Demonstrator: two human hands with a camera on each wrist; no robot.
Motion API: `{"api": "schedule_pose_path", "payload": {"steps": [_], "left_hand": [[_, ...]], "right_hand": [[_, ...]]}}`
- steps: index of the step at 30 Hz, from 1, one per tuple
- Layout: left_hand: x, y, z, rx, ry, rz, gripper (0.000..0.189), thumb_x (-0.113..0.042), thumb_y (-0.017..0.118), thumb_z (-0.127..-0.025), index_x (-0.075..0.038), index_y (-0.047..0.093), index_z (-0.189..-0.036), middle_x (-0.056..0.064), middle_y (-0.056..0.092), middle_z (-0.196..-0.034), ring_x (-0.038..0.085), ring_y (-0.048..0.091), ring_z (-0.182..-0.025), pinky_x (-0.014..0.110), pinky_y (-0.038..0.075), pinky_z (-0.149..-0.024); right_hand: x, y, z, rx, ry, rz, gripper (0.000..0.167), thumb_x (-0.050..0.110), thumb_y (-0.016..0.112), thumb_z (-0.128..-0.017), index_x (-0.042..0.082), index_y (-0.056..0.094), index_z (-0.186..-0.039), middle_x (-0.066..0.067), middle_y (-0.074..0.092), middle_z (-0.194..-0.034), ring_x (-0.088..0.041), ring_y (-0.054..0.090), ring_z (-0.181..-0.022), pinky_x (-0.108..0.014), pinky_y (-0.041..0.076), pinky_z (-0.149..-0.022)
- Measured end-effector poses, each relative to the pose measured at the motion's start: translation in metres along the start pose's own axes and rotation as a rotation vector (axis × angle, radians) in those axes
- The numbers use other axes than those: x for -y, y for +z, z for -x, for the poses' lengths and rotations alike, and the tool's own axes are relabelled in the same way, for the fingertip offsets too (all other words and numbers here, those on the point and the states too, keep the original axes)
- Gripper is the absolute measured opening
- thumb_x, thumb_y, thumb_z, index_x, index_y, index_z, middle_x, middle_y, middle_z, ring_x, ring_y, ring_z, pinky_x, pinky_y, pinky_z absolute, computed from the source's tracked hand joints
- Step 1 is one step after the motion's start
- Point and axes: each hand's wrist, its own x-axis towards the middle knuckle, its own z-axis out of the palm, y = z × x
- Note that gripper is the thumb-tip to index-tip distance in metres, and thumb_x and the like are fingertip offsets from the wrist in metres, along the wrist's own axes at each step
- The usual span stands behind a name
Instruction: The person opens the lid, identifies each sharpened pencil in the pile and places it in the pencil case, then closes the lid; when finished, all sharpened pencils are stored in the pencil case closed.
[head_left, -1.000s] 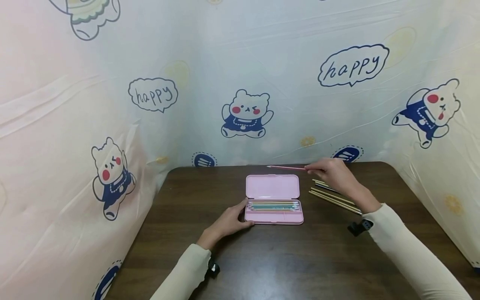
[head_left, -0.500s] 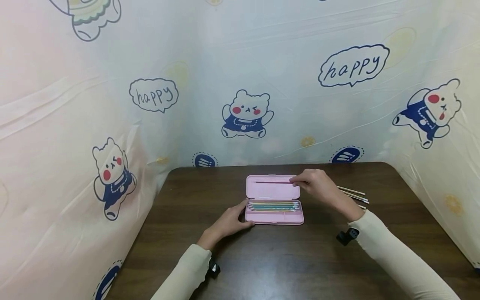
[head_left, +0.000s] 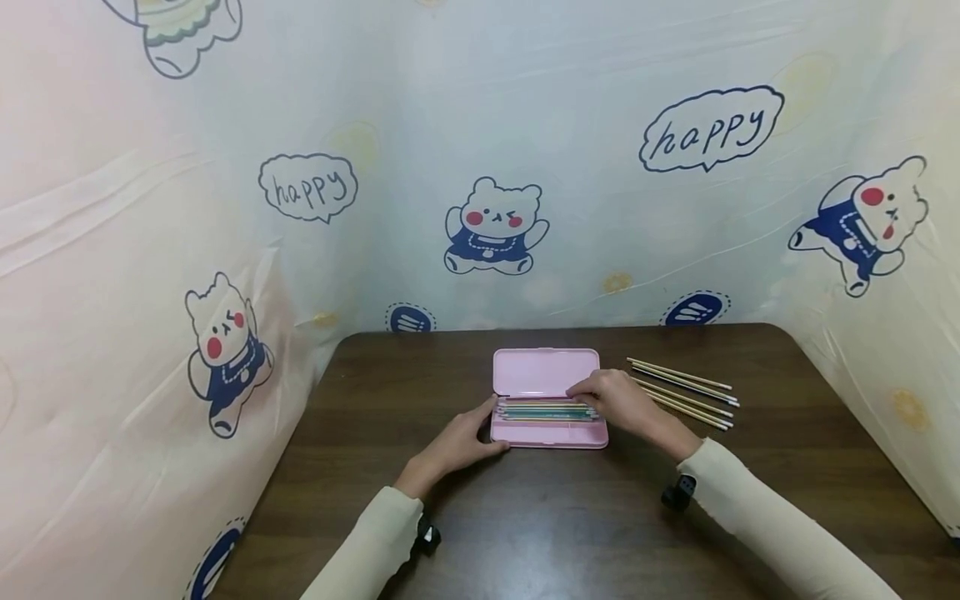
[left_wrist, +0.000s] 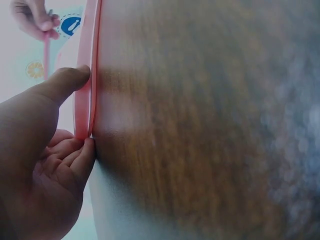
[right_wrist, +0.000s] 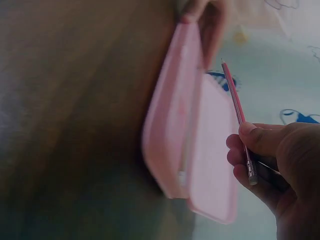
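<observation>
A pink pencil case lies on the table with its lid folded back. Several pencils lie side by side in its rear compartment. My left hand holds the case's left end, thumb at the front edge and fingertips at the left corner. Over the right end of the case, my right hand pinches a red pencil between thumb and fingers near its eraser end. In the right wrist view its sharpened tip points away from the hand, and the pencil stands above the open case.
To the right of the case, several gold and dark pencils lie slanted on the brown wooden table. A patterned cloth hangs behind the table and along its sides.
My right hand has carried the red pencil left and toward me, from behind the loose pencils, across the lid, to over the pencil compartment. The left hand has stayed on the case.
</observation>
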Motion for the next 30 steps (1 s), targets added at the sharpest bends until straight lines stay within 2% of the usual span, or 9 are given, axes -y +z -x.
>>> {"api": "schedule_pose_path", "payload": {"steps": [5, 10, 16, 24, 30], "left_hand": [[-0.002, -0.001, -0.001, -0.004, 0.006, -0.006, 0.099, -0.051, 0.077, -0.096, -0.019, 0.022, -0.172, 0.004, 0.035, -0.174, 0.027, 0.041, -0.158, 0.05, 0.041, -0.125], [-0.004, -0.002, 0.0, -0.006, 0.029, -0.01, 0.098, -0.048, 0.077, -0.097, -0.016, 0.023, -0.171, 0.006, 0.035, -0.174, 0.029, 0.042, -0.158, 0.05, 0.04, -0.125], [-0.003, -0.001, 0.0, -0.008, 0.012, -0.018, 0.098, -0.049, 0.077, -0.097, -0.015, 0.024, -0.171, 0.006, 0.035, -0.174, 0.028, 0.041, -0.158, 0.049, 0.04, -0.125], [-0.004, -0.002, 0.0, -0.004, 0.016, -0.003, 0.097, -0.048, 0.077, -0.097, -0.012, 0.024, -0.171, 0.009, 0.035, -0.174, 0.03, 0.042, -0.157, 0.052, 0.041, -0.125], [-0.003, 0.0, 0.0, -0.002, 0.002, -0.014, 0.097, -0.05, 0.077, -0.097, -0.015, 0.025, -0.171, 0.006, 0.035, -0.174, 0.028, 0.041, -0.158, 0.05, 0.04, -0.125]], "right_hand": [[-0.002, 0.014, 0.004, 0.042, 0.02, 0.004, 0.016, 0.006, 0.08, -0.094, 0.011, 0.086, -0.108, -0.004, 0.084, -0.104, -0.018, 0.078, -0.091, -0.041, 0.065, -0.083], [-0.007, 0.026, 0.008, 0.05, 0.021, 0.019, 0.014, 0.007, 0.08, -0.094, 0.01, 0.086, -0.107, -0.003, 0.084, -0.105, -0.018, 0.078, -0.092, -0.042, 0.065, -0.084], [-0.01, 0.033, 0.008, 0.038, 0.013, 0.048, 0.014, 0.007, 0.08, -0.094, 0.012, 0.085, -0.107, -0.001, 0.083, -0.105, -0.016, 0.077, -0.094, -0.041, 0.065, -0.084], [-0.011, 0.033, 0.008, 0.038, -0.016, 0.111, 0.013, 0.008, 0.082, -0.093, 0.016, 0.086, -0.103, 0.003, 0.079, -0.1, -0.014, 0.071, -0.091, -0.036, 0.062, -0.079], [-0.01, 0.021, -0.003, 0.028, 0.009, 0.101, 0.012, 0.008, 0.081, -0.094, 0.014, 0.086, -0.102, 0.001, 0.081, -0.1, -0.016, 0.074, -0.09, -0.039, 0.063, -0.079]]}}
